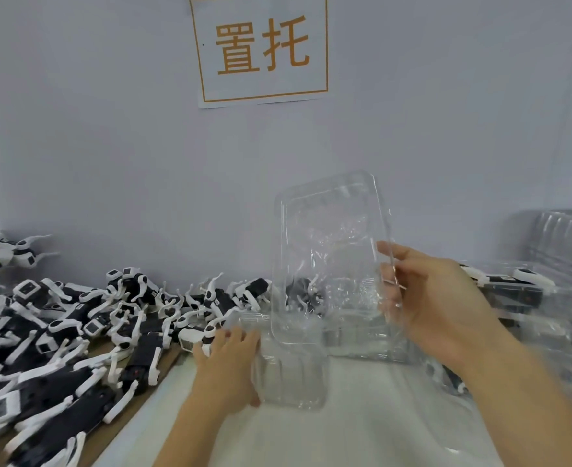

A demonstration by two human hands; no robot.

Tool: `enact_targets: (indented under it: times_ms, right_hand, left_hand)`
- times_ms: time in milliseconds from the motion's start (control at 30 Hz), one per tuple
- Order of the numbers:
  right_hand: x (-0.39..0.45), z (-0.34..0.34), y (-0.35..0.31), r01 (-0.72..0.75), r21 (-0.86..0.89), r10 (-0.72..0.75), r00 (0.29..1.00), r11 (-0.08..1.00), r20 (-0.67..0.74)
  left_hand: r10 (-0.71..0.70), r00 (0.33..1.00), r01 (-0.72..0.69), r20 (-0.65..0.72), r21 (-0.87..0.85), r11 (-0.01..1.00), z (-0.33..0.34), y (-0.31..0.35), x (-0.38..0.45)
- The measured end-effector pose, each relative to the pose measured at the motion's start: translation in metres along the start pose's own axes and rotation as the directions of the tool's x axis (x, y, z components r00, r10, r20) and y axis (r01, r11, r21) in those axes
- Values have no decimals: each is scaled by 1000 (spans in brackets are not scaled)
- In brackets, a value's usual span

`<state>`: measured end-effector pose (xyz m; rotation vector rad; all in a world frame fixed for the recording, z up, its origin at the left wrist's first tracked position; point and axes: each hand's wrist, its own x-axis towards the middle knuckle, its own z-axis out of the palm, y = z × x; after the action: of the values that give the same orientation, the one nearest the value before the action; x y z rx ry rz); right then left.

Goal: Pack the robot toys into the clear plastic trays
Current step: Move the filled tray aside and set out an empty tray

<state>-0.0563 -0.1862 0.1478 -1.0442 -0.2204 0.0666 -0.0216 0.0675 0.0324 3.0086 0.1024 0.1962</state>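
**Clear plastic in both hands, robots heaped to the left**

Clear plastic is what we see in both hands. Our right hand (446, 305) is raised above the bench (362, 433), its thumb and fingers pinching the right edge of one upright tray (328, 251), which stands tilted on end in the air with its open face toward us. Our left hand (230, 362) is lower, its fingers curled over the left rim of a second tray (291, 375) that lies flat on the white bench surface, just below the lifted one. So we count two trays in hand, one apiece.

Behind the flat tray, more clear plastic lies on the bench, too blurred for us to count. To the right sit packed trays (513, 288) with black-and-white toys inside; we can make out at least two, and a stack of empty trays (567, 237) rises behind them by the wall.

To the left, loose robot toys (75, 332) cover a brown board (136, 409) in a heap, black bodies with white limbs, far too many and too tangled for an exact count, dozens at least. On the wall above hangs one white sign (261, 48) with an orange border and two orange characters.
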Motion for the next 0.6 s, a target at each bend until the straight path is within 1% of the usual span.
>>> enact_targets:
  times_ms: [33, 67, 100, 133, 167, 200, 233, 267, 300, 333, 367, 400, 467, 500, 533, 600]
  right_hand:
    - [1, 0, 1, -4, -36, 4, 1000, 999, -10]
    - [1, 1, 2, -8, -66, 7, 1000, 998, -22]
    - [2, 2, 3, -10, -82, 7, 999, 997, -38]
    - [2, 3, 4, -8, -83, 4, 999, 996, -54]
    - [2, 4, 5, -4, -72, -1, 998, 997, -69]
    - [2, 5, 7, 2, -55, -6, 997, 999, -81]
    - [3, 7, 9, 8, -38, -11, 996, 999, -86]
    - [3, 8, 11, 13, -24, -15, 996, 1000, -86]
    - [3, 11, 14, 13, -15, -14, 997, 1000, -78]
    - [3, 13, 16, 11, -12, -12, 998, 1000, -62]
    - [3, 16, 19, 8, -12, -9, 999, 1000, -37]
    - [2, 17, 21, 4, -15, -4, 1000, 1000, -3]
    - [1, 20, 23, -8, -46, 11, 998, 999, 64]
    - [0, 21, 24, -5, -98, 12, 997, 995, 74]
    - [0, 21, 23, 4, -171, 7, 998, 985, 61]
    - [1, 19, 19, 22, -283, -29, 999, 959, -23]
  left_hand:
    - [15, 999, -13, 52, -44, 999, -11, -1, -1]
    - [28, 998, -23, 56, -82, 996, -24, 0, -3]
    - [51, 999, -52, -14, -139, 989, -37, 2, -5]
    - [54, 987, -91, -151, -248, 964, -49, 6, -7]
    - [19, 962, -137, -273, -422, 896, -62, 10, -11]
    - [-52, 945, -175, -323, -633, 754, -75, 17, -16]
    - [-114, 950, -188, -290, -824, 534, -86, 22, -20]
    - [-115, 973, -156, -202, -934, 321, -94, 25, -23]
    - [-62, 991, -107, -120, -977, 183, -98, 25, -27]
    - [25, 998, -68, -65, -987, 146, -99, 25, -30]
    - [104, 994, -50, -33, -985, 166, -97, 24, -32]
    - [144, 989, -58, -30, -979, 197, -93, 24, -34]
    - [103, 989, -127, -105, -963, 239, -88, 22, -30]
    - [61, 987, -162, -151, -953, 255, -87, 21, -29]
    - [31, 981, -191, -190, -941, 278, -89, 20, -29]
    - [17, 968, -240, -252, -900, 365, -94, 14, -28]
